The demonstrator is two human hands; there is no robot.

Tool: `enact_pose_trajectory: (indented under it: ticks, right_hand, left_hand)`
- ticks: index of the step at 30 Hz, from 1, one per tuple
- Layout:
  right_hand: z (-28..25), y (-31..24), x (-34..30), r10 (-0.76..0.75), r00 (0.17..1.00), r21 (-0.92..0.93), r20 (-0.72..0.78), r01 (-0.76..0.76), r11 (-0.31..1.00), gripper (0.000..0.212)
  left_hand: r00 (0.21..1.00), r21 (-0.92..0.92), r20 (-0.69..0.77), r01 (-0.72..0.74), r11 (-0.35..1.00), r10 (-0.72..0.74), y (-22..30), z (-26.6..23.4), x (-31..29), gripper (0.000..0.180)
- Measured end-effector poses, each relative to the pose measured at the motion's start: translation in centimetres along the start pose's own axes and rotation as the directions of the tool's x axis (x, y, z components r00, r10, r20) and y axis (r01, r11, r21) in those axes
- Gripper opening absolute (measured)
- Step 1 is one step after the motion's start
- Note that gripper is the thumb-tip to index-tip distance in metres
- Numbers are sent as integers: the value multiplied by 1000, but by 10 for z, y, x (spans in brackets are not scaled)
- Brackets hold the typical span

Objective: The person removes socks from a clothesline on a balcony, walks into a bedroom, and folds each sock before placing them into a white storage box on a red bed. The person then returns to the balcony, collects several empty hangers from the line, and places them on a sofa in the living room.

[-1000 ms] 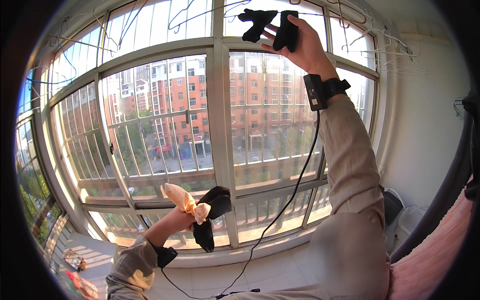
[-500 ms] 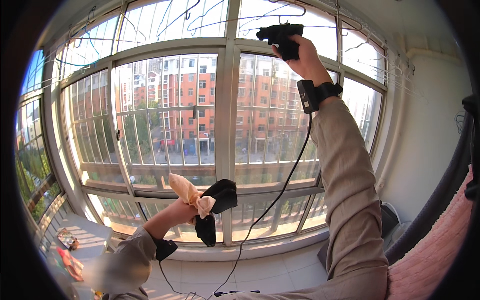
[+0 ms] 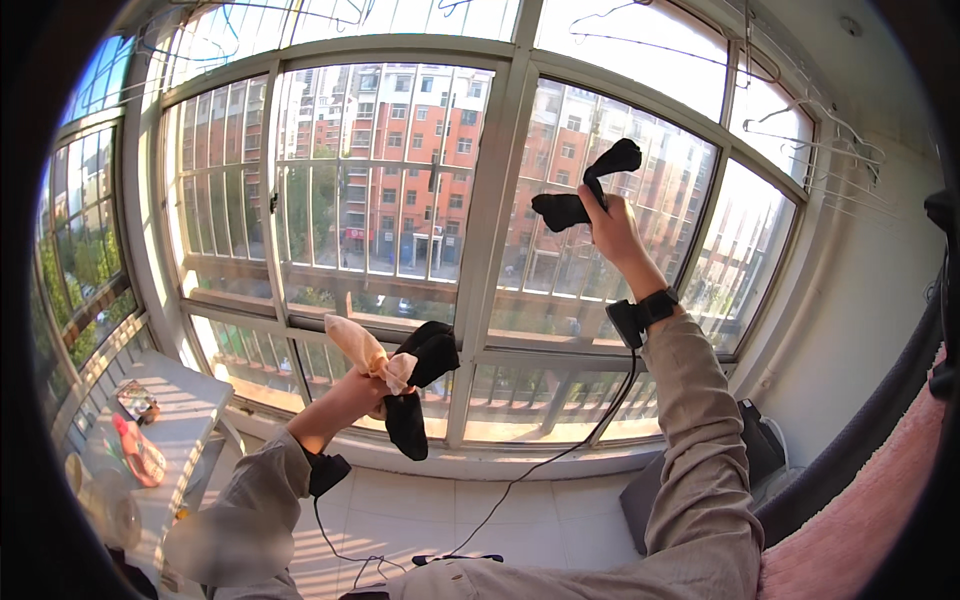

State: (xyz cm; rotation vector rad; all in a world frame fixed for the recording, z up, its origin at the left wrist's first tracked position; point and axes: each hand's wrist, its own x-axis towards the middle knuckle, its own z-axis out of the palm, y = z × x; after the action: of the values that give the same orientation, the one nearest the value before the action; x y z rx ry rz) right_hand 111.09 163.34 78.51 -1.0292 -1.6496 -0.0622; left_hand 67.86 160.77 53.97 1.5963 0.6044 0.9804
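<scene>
Left hand (image 3: 367, 394), fingers mostly hidden, closed round one beige sock (image 3: 352, 342) and several black socks (image 3: 432, 350), held low before the window (image 3: 511, 170). Right hand (image 3: 617, 232), raised higher, thumb pinching black cloth (image 3: 562, 211) with two ends jutting out. Pink fleece (image 3: 860, 515), at right. White table (image 3: 190, 385), at left. Window, barred. Beyond it: orange-and-white building (image 3: 408, 150).

Open air lies between the left hand (image 3: 366, 394) and the right hand (image 3: 615, 228); ahead, the window (image 3: 489, 270) blocks the way; hangers (image 3: 850, 137) crowd the upper right; a cable (image 3: 527, 468) slants below the right hand; the table (image 3: 188, 378) stands low at left.
</scene>
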Motion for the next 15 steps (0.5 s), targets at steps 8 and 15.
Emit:
enact_pose_trajectory:
  ticks: [8,15]
  right_hand:
    - [200,-69,-209,139,567,-212,812,64,975,44]
    - [338,-266,-353,-413,301,511,860,-472,719,54]
  left_hand:
    - [909,-428,-380,-12,904,-168,42,29,-220,37]
    - [664,-352,-719,-94,931,-205,61,53,-421,33]
